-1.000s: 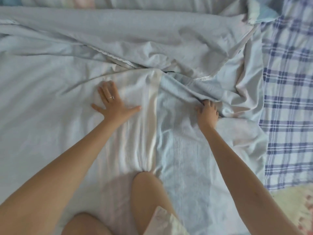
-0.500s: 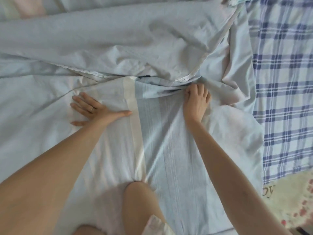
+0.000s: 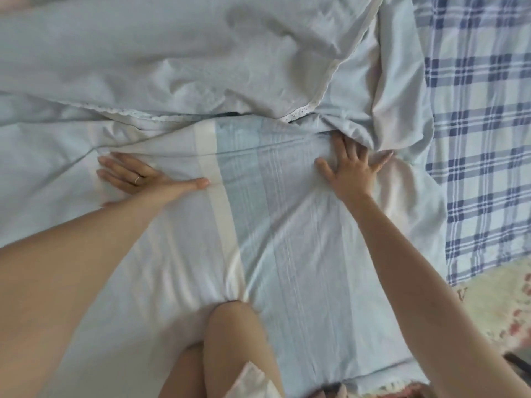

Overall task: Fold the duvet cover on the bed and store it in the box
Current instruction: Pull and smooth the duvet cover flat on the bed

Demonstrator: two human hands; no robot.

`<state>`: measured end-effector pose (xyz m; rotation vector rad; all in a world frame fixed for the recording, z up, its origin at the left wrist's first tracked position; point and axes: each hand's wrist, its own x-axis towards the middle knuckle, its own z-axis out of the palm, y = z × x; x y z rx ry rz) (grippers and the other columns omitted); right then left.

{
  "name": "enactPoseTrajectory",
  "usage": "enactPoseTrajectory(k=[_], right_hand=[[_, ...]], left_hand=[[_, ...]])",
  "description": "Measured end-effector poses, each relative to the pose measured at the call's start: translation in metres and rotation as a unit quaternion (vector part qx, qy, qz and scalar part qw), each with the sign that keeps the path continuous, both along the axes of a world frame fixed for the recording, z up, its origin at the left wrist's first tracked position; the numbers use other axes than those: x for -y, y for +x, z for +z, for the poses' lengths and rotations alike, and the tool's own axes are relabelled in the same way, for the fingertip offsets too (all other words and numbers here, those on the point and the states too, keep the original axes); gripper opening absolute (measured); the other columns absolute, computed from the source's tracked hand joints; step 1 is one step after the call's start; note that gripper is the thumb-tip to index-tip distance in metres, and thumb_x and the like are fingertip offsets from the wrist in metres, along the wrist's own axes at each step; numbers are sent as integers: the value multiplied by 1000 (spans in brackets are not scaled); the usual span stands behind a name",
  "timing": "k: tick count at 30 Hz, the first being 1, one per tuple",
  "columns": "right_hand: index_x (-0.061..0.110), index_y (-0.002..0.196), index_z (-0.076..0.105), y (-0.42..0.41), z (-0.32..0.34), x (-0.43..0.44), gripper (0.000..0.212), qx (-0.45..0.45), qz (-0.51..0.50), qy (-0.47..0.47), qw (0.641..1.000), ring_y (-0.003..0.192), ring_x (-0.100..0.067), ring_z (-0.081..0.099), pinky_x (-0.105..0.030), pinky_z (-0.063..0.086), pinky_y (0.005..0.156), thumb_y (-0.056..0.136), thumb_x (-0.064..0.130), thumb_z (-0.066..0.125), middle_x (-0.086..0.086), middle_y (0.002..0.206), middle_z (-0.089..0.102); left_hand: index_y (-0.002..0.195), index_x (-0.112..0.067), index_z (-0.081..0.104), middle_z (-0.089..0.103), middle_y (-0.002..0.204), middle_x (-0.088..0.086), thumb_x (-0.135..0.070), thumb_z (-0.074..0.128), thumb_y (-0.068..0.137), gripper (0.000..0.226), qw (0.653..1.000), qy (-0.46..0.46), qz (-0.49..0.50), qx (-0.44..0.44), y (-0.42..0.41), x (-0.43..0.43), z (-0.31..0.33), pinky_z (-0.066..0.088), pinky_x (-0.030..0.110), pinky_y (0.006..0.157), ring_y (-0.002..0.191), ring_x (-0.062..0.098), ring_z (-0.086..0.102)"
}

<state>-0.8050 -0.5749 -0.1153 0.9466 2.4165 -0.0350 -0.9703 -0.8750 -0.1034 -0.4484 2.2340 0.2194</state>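
Duvet cover lies spread on bed, far part bunched; box not in view; your 2 hands apart, left hand and right hand both flat, pressing cloth; sweep outward evenly, flatten creases before folding.

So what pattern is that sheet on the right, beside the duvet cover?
The sheet is blue-and-white plaid; the head view shows it best.

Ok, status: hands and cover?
Left hand and right hand both open, pressing flat on cover. Cover spread, far half bunched, not yet folded. Knee on near part.
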Motion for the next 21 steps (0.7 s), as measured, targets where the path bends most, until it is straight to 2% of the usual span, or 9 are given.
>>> enactPoseTrajectory(k=[2,4,6,8,9,15,18,20,21], right_hand=[[28,152,5,13,8,56,79,-52,-96,-15,994,146,-30,5,-71,-7,107,86,69,20,-2,160,5],[27,151,-6,29,9,108,89,-49,-123,-72,989,147,-26,-5,-66,-12,108,80,75,17,-3,160,-9],[30,150,-13,33,0,119,96,-17,-123,-108,986,146,-25,-14,-66,-16,107,75,81,18,0,158,-18],[31,148,-19,22,-9,106,100,-10,-118,-120,986,144,-25,-21,-66,-19,105,73,84,22,1,156,-26],[31,147,-22,18,-12,100,101,-10,-111,-131,985,143,-26,-24,-66,-20,104,74,85,24,1,155,-29],[32,140,-33,23,-7,96,102,33,-100,-166,980,140,-26,-32,-65,-23,103,75,86,24,0,150,-39],[31,138,-36,23,-3,89,103,39,-91,-171,980,139,-27,-33,-67,-22,103,73,88,20,0,148,-41],[31,138,-37,25,-3,92,103,39,-85,-186,978,139,-28,-33,-68,-20,103,72,89,18,0,148,-42],[31,138,-37,24,-4,94,104,33,-79,-193,977,139,-28,-33,-69,-20,103,72,89,18,-1,148,-42]], left_hand=[[145,-2,-22,-26,152,20,-75,77,38,163,999,-4,-33,24,1,6,1,-13,55,110,141,37,-22],[144,-1,-23,-28,151,22,-66,78,54,151,998,3,-48,37,0,9,-1,-15,52,110,140,39,-24],[145,-5,-24,-29,152,18,-72,79,37,164,999,2,-26,25,2,7,-2,-12,54,113,140,36,-24],[145,-11,-24,-28,154,10,-80,65,12,175,1000,-12,12,-18,3,4,-5,-6,59,113,142,30,-24],[146,-13,-24,-27,154,8,-81,61,9,175,999,-15,18,-32,2,3,-7,-5,60,112,142,28,-24],[147,-10,-20,-23,155,11,-77,74,26,167,997,-16,9,-70,10,0,-13,-7,53,115,143,31,-21],[146,-12,-23,-26,155,7,-79,73,33,163,998,-14,13,-54,12,-5,-7,-5,61,111,143,26,-23],[149,-10,-15,-19,157,8,-77,69,48,147,996,-13,-2,-91,28,-3,-2,-2,66,109,145,21,-17],[150,-10,-8,-14,158,9,-71,66,62,131,991,-6,-12,-135,43,-2,0,-1,66,109,146,20,-13]])
